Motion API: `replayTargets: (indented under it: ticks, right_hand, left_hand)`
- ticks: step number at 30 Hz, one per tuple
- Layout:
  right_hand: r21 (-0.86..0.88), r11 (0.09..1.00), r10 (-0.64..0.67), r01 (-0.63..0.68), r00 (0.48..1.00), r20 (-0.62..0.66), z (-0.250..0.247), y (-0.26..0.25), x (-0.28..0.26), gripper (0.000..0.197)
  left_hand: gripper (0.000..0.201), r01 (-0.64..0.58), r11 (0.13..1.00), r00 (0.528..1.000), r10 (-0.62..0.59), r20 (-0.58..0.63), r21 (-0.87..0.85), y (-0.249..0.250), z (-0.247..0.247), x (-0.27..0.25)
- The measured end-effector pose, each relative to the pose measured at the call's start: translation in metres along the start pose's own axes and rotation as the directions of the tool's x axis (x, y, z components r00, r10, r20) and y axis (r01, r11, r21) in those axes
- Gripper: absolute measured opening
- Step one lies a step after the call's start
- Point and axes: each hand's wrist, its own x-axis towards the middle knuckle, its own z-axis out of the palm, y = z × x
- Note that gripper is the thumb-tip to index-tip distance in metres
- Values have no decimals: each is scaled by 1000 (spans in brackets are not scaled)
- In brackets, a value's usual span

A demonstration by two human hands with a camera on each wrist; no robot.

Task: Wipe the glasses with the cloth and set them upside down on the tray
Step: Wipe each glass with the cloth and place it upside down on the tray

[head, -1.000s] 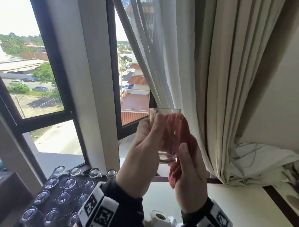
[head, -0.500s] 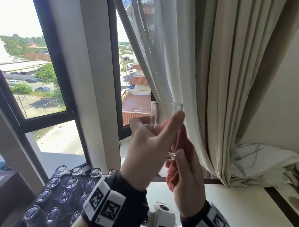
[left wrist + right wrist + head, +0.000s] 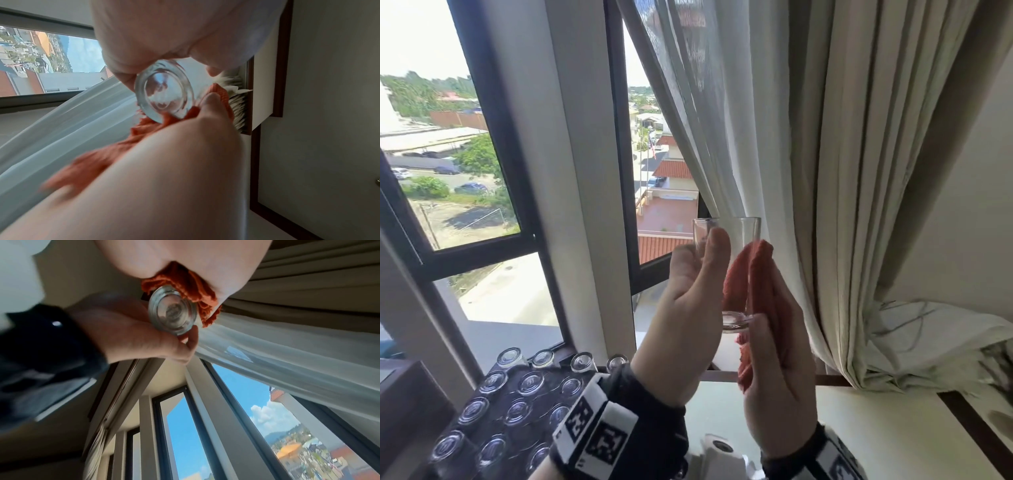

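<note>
A clear glass point(image 3: 739, 234) is held upright in front of the window, mouth up. My left hand point(image 3: 707, 263) grips its left side, thumb on the wall near the rim. My right hand point(image 3: 767, 308) holds an orange-red cloth point(image 3: 755, 274) against the glass's right side, with its thumb at the thick base. The left wrist view looks up at the glass base point(image 3: 164, 94) with the cloth point(image 3: 144, 129) beside it. In the right wrist view the base point(image 3: 172, 313) sits between the cloth point(image 3: 189, 283) and my left hand point(image 3: 133, 331). The dark tray point(image 3: 544, 397) lies lower left.
Several glasses point(image 3: 517, 409) stand upside down on the tray. Behind the hands are a dark-framed window point(image 3: 619, 171) and a sheer white curtain point(image 3: 709, 120). A beige curtain point(image 3: 859, 205) bunches at the right on the white tabletop point(image 3: 876, 438).
The cloth has come away from behind the glass and now lies along its right side. My left hand has shifted its grip, thumb now near the rim. The glass sits slightly higher.
</note>
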Motion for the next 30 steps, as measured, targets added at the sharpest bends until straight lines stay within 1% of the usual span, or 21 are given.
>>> replayTargets:
  ticks: [2,4,6,8,9,10,11,12,13,14,15,16,17,19,21,23,24,25,27,28,30]
  right_hand:
    - [41,997,74,-72,995,-65,-1,-5,12,43]
    - [23,999,36,-34,998,-60,-1,-11,25,44]
    - [-83,993,-81,80,997,0,1,-15,29,47]
    - [-201,962,-162,183,980,119,2,-9,21,50]
    - [-219,953,-175,210,970,168,1,-4,14,51]
    - [-215,954,-166,207,967,192,1,1,6,52]
    - [-197,964,-143,179,972,185,0,6,0,52]
    - [-164,980,-90,115,985,150,0,8,-4,51]
    - [-112,994,-7,16,997,80,1,7,-4,47]
    - [-33,996,86,-86,996,0,2,5,-2,42]
    - [29,989,150,-148,986,-67,2,5,3,41]
    - [67,983,175,-169,980,-92,-1,4,10,40]
    - [78,986,155,-149,985,-80,-2,2,17,37]
    - [5,999,37,-37,999,-5,-3,-6,27,42]
    - [-127,989,-62,73,994,86,-1,-8,23,49]
    - [-168,976,-105,135,979,177,0,-4,9,53]
    - [-159,978,-103,137,973,207,-1,0,2,53]
    - [-160,980,-84,118,975,206,-4,5,-5,52]
    - [-140,990,-11,31,991,136,-4,11,-13,51]
    - [-94,995,43,-35,995,90,-4,13,-13,50]
    - [36,990,136,-137,990,23,-4,15,-8,47]
  left_hand:
    - [68,-1,1000,999,0,46,26,-1,2,-3]
    - [67,-11,998,998,7,65,69,-3,5,-9]
    - [62,20,997,999,-22,30,68,-6,6,-9]
    - [59,31,999,999,-31,-24,15,-4,2,-1]
    - [65,30,1000,999,-30,-42,0,-1,-1,2]
    - [74,19,1000,999,-19,-45,-1,1,-5,6]
    - [80,3,1000,999,-3,-50,6,3,-9,8]
    - [80,-11,1000,998,13,-58,23,5,-11,9]
    - [78,-25,999,998,27,-56,36,8,-12,8]
    - [78,-27,998,999,29,-39,55,8,-11,5]
    - [79,-23,997,999,25,-21,73,7,-8,1]
    - [81,-14,996,1000,14,3,83,5,-6,-1]
    - [81,-6,996,1000,4,18,87,4,-3,-3]
    - [82,26,997,1000,-27,13,78,0,3,-4]
    - [85,70,997,997,-69,-43,21,-2,2,3]
    - [94,79,995,992,-84,-98,-54,2,-4,10]
    - [102,91,993,989,-98,-113,-72,5,-7,15]
    - [111,115,991,984,-123,-127,-70,7,-10,19]
    - [124,166,985,981,-160,-111,42,12,-10,22]
    - [123,173,977,982,-161,-103,123,13,-7,19]
    - [105,164,964,983,-142,-114,210,10,-1,13]
